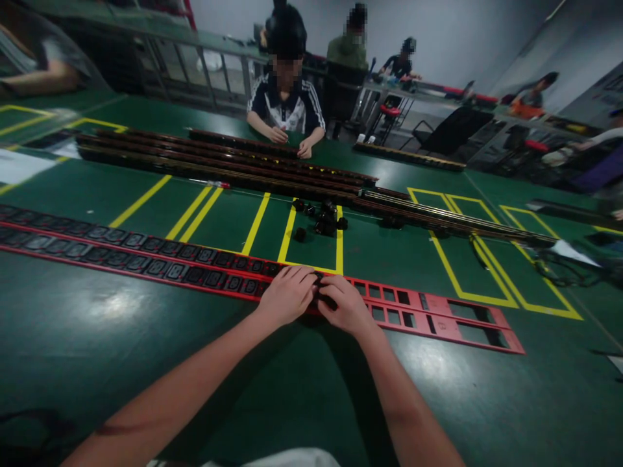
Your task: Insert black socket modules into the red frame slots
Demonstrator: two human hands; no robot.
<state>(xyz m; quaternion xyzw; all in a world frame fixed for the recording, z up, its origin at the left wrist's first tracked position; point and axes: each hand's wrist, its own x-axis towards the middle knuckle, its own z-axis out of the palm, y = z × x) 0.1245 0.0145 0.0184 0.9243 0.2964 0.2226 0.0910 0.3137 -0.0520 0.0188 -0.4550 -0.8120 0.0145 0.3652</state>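
Two long red panels [440, 305] lie side by side across the table in front of me. Black sockets [175, 270] fill their square cut-outs to the left, while the cut-outs to the right are open. Over the middle of the panels, my left hand [288, 297] has its fingers bent around a small black socket [318, 279]. My right hand [346, 305] meets it from the right, thumb and fingers closed on the same piece. The fingers cover most of that socket. Beyond the hands, several loose black sockets [326, 220] lie in a small heap.
Long dark strips [219, 159] lie across the green table [195, 395] behind the loose sockets. Yellow tape lines [457, 279] mark the tabletop. A co-worker [287, 97] sits opposite, hands on the table. Black cables [559, 269] lie at the right; other people work farther back.
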